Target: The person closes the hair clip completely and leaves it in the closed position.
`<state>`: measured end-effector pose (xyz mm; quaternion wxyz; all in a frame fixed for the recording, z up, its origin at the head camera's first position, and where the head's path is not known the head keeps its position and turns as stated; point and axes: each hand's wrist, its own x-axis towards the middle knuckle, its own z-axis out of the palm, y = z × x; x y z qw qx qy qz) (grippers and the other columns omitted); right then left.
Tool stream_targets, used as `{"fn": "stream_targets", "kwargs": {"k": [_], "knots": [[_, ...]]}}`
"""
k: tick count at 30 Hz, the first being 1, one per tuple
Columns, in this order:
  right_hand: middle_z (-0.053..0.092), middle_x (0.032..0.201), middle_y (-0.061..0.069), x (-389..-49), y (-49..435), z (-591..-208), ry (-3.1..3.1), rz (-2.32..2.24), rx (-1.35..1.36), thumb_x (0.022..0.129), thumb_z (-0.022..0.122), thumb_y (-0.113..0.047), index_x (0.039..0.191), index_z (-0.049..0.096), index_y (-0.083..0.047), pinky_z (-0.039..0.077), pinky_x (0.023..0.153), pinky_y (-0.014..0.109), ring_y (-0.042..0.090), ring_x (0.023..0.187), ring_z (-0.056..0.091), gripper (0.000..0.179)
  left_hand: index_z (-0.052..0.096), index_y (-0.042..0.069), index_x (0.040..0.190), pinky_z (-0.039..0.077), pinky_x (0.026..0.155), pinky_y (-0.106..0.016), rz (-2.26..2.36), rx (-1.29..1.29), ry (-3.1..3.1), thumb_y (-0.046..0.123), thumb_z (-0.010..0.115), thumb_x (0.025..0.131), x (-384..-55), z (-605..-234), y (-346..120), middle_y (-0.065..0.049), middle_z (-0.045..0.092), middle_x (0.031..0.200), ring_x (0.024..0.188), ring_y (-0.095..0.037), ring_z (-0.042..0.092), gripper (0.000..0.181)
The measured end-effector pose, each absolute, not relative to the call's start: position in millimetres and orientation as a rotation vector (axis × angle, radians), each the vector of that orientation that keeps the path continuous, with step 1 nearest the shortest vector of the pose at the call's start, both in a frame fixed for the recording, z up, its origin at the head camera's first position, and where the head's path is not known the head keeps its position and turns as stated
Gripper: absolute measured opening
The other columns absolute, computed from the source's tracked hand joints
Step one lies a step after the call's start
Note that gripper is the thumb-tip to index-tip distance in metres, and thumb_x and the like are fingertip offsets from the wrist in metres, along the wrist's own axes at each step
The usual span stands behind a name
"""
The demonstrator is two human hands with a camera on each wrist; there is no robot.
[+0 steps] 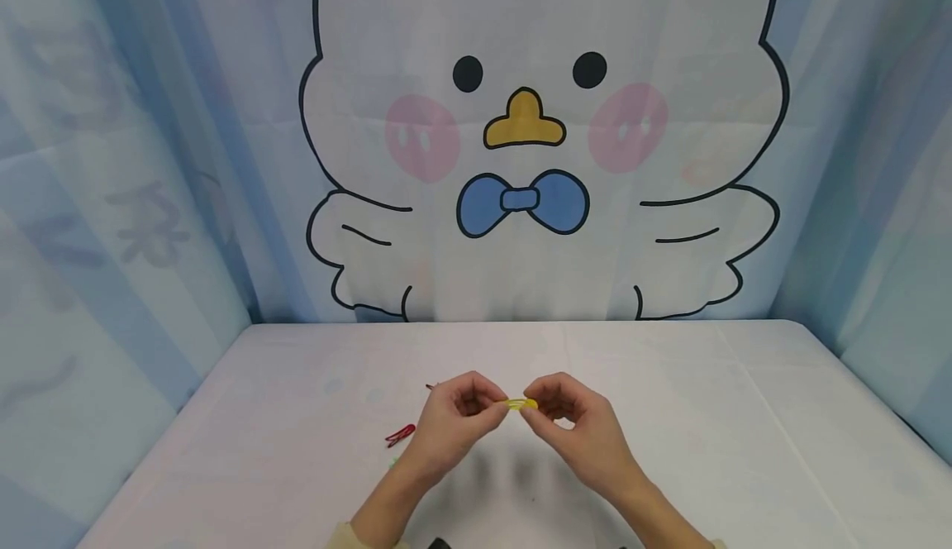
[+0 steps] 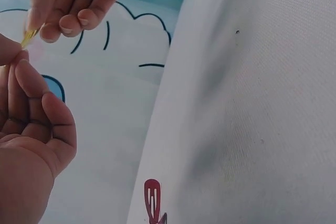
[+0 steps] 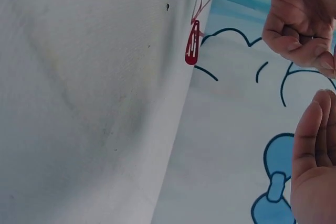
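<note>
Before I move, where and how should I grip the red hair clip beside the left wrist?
Probably pinch the red hair clip across its broad, rounded end, coming from above and the right. It lies on the table with that end toward the left hand, while its narrow end splits into prongs pointing away.

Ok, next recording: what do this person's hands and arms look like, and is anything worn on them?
The left hand and right hand are bare; no gloves or rings show. At the bottom edge of the head view, a pale yellowish left sleeve shows, with just a sliver of a similar right sleeve. Too little fabric is visible to judge markings.
</note>
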<state>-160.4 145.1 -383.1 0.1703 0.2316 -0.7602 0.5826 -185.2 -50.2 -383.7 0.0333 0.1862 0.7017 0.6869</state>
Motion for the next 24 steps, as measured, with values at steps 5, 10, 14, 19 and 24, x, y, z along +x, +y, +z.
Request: {"fn": "stream_targets", "kwargs": {"k": [5, 10, 14, 19, 24], "knots": [[0.068, 0.089, -0.001, -161.8, 145.6, -384.5, -2.137, 1.532, 0.740, 0.087, 0.076, 0.003, 0.104, 0.068, -0.007, 0.054, 0.066, 0.027, 0.013, 0.074, 0.063, 0.021, 0.066, -0.006, 0.098, 0.047, 0.067, -0.023, 2.141, 0.507, 2.131, 0.000, 0.072, 0.089, -184.2, -381.8, -49.9, -0.005, 0.062, 0.081, 0.074, -0.017, 0.055, 0.012], [0.068, 0.087, -0.005, -162.9, 145.0, -387.3, -2.171, 1.449, 0.742, 0.084, 0.077, 0.005, 0.102, 0.069, -0.008, 0.054, 0.064, 0.027, 0.011, 0.070, 0.062, 0.024, 0.066, -0.007, 0.100, 0.048, 0.069, -0.023, 2.136, 0.483, 2.102, 0.000, 0.071, 0.089, -184.7, -381.1, -49.7, -0.004, 0.062, 0.082, 0.075, -0.017, 0.055, 0.014], [0.068, 0.086, -0.007, -163.5, 144.4, -389.3, -2.169, 1.389, 0.759, 0.083, 0.077, 0.007, 0.102, 0.069, -0.008, 0.054, 0.064, 0.027, 0.009, 0.069, 0.062, 0.026, 0.065, -0.009, 0.101, 0.048, 0.070, -0.024, 2.129, 0.468, 2.065, 0.001, 0.070, 0.090, -185.7, -381.7, -50.1, -0.004, 0.062, 0.081, 0.075, -0.016, 0.056, 0.015], [0.067, 0.086, -0.008, -164.2, 144.2, -390.5, -2.109, 1.328, 0.808, 0.081, 0.079, 0.006, 0.102, 0.070, -0.012, 0.054, 0.062, 0.027, 0.008, 0.068, 0.062, 0.030, 0.064, -0.009, 0.101, 0.047, 0.071, -0.027, 2.124, 0.454, 2.047, 0.001, 0.069, 0.091, -186.7, -382.1, -50.7, -0.004, 0.061, 0.079, 0.073, -0.016, 0.055, 0.016], [0.068, 0.087, -0.002, -164.3, 145.0, -390.5, -2.081, 1.297, 0.841, 0.082, 0.079, 0.005, 0.102, 0.070, -0.013, 0.054, 0.062, 0.028, 0.008, 0.070, 0.062, 0.029, 0.064, -0.010, 0.102, 0.047, 0.070, -0.025, 2.117, 0.467, 2.036, 0.001, 0.070, 0.091, -187.6, -382.9, -51.6, -0.004, 0.062, 0.080, 0.073, -0.016, 0.056, 0.016]]}}
